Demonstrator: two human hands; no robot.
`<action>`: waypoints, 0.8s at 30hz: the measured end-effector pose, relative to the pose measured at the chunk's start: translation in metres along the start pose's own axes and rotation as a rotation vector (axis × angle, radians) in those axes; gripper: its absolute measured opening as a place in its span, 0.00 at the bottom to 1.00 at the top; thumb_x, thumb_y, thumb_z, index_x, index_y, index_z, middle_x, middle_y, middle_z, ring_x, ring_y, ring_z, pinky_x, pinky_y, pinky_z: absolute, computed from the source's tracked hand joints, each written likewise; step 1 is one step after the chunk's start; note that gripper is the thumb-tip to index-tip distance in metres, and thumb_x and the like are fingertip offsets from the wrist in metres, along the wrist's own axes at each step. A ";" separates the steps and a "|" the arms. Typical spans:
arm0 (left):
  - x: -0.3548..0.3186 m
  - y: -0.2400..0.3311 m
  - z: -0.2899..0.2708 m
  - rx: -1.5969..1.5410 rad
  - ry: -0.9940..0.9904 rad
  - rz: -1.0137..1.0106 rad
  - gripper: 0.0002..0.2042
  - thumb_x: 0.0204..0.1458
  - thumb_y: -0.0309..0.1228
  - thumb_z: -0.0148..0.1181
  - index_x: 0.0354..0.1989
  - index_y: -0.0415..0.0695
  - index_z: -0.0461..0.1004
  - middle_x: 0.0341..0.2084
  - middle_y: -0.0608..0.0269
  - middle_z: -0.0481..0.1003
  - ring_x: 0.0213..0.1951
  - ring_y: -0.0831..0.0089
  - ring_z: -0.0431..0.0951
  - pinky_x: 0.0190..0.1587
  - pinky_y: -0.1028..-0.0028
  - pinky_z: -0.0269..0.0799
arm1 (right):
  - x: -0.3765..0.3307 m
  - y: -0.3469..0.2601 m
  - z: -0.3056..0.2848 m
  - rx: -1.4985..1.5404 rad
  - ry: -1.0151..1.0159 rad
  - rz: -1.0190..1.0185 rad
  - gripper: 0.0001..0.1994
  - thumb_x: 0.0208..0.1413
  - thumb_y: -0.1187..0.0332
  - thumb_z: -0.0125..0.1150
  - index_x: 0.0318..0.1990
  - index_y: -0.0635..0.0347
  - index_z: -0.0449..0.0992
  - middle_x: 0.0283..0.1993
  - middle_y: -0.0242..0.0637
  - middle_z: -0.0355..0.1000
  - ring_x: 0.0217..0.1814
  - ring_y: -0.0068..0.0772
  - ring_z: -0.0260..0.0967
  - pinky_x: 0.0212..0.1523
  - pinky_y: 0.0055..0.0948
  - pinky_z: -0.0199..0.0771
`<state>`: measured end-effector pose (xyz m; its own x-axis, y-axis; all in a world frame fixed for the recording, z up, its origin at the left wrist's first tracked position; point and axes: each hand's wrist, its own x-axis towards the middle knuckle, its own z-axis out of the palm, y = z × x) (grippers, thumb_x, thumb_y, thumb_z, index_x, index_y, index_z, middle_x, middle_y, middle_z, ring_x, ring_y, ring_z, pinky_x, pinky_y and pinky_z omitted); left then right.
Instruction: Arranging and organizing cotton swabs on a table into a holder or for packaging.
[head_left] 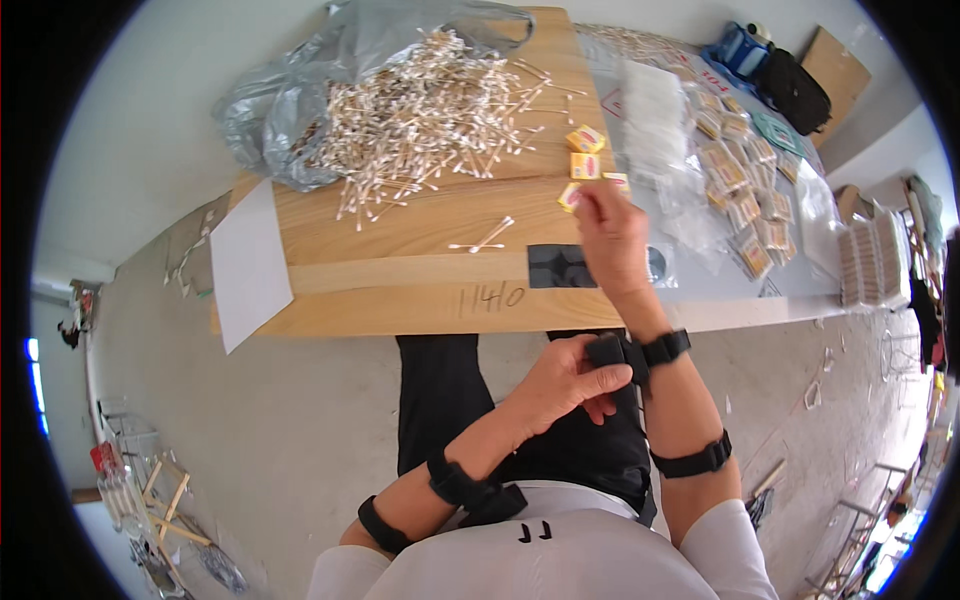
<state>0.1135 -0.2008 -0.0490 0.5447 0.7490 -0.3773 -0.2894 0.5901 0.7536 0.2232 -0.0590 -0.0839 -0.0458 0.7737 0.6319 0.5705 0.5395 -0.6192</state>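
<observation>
My left hand point(565, 382) is closed round a small black device point(606, 351) beside the strap point(667, 347) on my right wrist. Above the table's front part, my right hand point(613, 240) is curled with its fingers together; whatever may be in them is hidden. Several small yellow boxes point(585, 166) lie just beyond its fingertips, one partly covered by them. Under and beside that hand is a dark, shiny flat piece point(557, 267). A few loose cotton swabs point(490, 236) rest on the wood to its left.
A big heap of cotton swabs point(430, 120) spills from a grey plastic bag point(270, 125) at the back left. White paper point(248, 265) overhangs the left edge. Clear bags point(655, 125) and packed small boxes point(745, 205) cover the right side, with stacked packs point(872, 262) at the far right.
</observation>
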 end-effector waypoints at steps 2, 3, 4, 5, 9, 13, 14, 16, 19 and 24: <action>0.002 -0.002 -0.024 0.195 0.040 0.002 0.12 0.53 0.31 0.61 0.40 0.35 0.71 0.27 0.60 0.75 0.26 0.74 0.77 0.27 0.75 0.74 | -0.009 -0.005 0.000 0.268 0.015 0.334 0.02 0.50 0.78 0.54 0.31 0.64 0.71 0.21 0.40 0.70 0.21 0.32 0.70 0.24 0.30 0.70; 0.002 0.000 -0.037 0.387 0.058 -0.010 0.12 0.53 0.30 0.60 0.40 0.34 0.71 0.27 0.60 0.75 0.27 0.75 0.77 0.29 0.76 0.74 | -0.014 -0.013 -0.005 0.313 -0.010 0.505 0.02 0.51 0.77 0.54 0.32 0.65 0.72 0.21 0.40 0.71 0.20 0.30 0.69 0.25 0.28 0.70; 0.000 0.006 -0.051 0.452 0.137 0.051 0.10 0.53 0.28 0.60 0.39 0.35 0.71 0.28 0.61 0.75 0.29 0.77 0.76 0.31 0.78 0.73 | -0.021 -0.020 -0.005 0.354 -0.038 0.682 0.02 0.52 0.77 0.54 0.32 0.66 0.73 0.21 0.40 0.72 0.20 0.28 0.69 0.25 0.27 0.70; 0.002 0.000 -0.072 0.526 0.329 0.211 0.10 0.53 0.28 0.60 0.39 0.36 0.71 0.27 0.62 0.75 0.29 0.78 0.76 0.31 0.78 0.72 | -0.032 -0.022 0.002 0.367 -0.043 0.679 0.02 0.52 0.77 0.54 0.32 0.66 0.73 0.21 0.40 0.72 0.20 0.28 0.69 0.25 0.27 0.70; 0.014 0.013 -0.131 0.935 0.793 0.524 0.10 0.49 0.24 0.60 0.40 0.39 0.72 0.30 0.62 0.75 0.34 0.71 0.75 0.37 0.73 0.71 | -0.064 -0.018 0.031 0.355 -0.163 0.616 0.05 0.50 0.78 0.56 0.35 0.66 0.73 0.27 0.41 0.72 0.25 0.31 0.71 0.29 0.28 0.72; 0.024 0.031 -0.151 1.290 0.968 0.650 0.14 0.38 0.20 0.59 0.37 0.43 0.73 0.42 0.58 0.67 0.48 0.54 0.65 0.50 0.58 0.62 | -0.051 -0.025 0.049 0.248 -0.210 0.362 0.13 0.43 0.81 0.59 0.40 0.64 0.75 0.44 0.46 0.70 0.39 0.40 0.71 0.41 0.34 0.72; 0.028 0.029 -0.154 1.345 0.973 0.601 0.14 0.38 0.21 0.60 0.37 0.43 0.73 0.41 0.59 0.67 0.47 0.54 0.65 0.49 0.58 0.63 | -0.045 -0.025 0.055 0.115 -0.214 0.144 0.18 0.40 0.79 0.61 0.43 0.61 0.76 0.50 0.45 0.66 0.44 0.46 0.67 0.47 0.38 0.68; 0.034 0.028 -0.152 1.392 0.991 0.588 0.11 0.39 0.24 0.60 0.34 0.44 0.73 0.37 0.61 0.67 0.45 0.56 0.66 0.46 0.58 0.62 | -0.034 -0.025 0.061 0.072 -0.277 0.039 0.16 0.40 0.78 0.61 0.41 0.60 0.76 0.46 0.44 0.68 0.43 0.46 0.67 0.46 0.38 0.68; 0.038 0.024 -0.147 1.350 1.004 0.531 0.08 0.39 0.24 0.64 0.29 0.43 0.73 0.35 0.60 0.68 0.43 0.55 0.66 0.47 0.59 0.62 | -0.035 -0.013 0.068 0.025 -0.355 -0.044 0.10 0.40 0.76 0.62 0.35 0.59 0.76 0.38 0.40 0.69 0.39 0.45 0.65 0.43 0.38 0.67; 0.022 0.022 -0.158 1.296 0.985 0.629 0.06 0.39 0.22 0.64 0.24 0.42 0.72 0.30 0.61 0.69 0.39 0.57 0.68 0.42 0.61 0.64 | -0.052 -0.021 0.063 0.009 -0.278 0.036 0.04 0.41 0.74 0.62 0.26 0.58 0.73 0.28 0.36 0.67 0.35 0.44 0.64 0.37 0.39 0.66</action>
<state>-0.0050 -0.1238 -0.1255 -0.1776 0.9272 0.3297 0.7803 -0.0715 0.6213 0.1618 -0.0900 -0.1330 -0.2495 0.8532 0.4581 0.5686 0.5120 -0.6438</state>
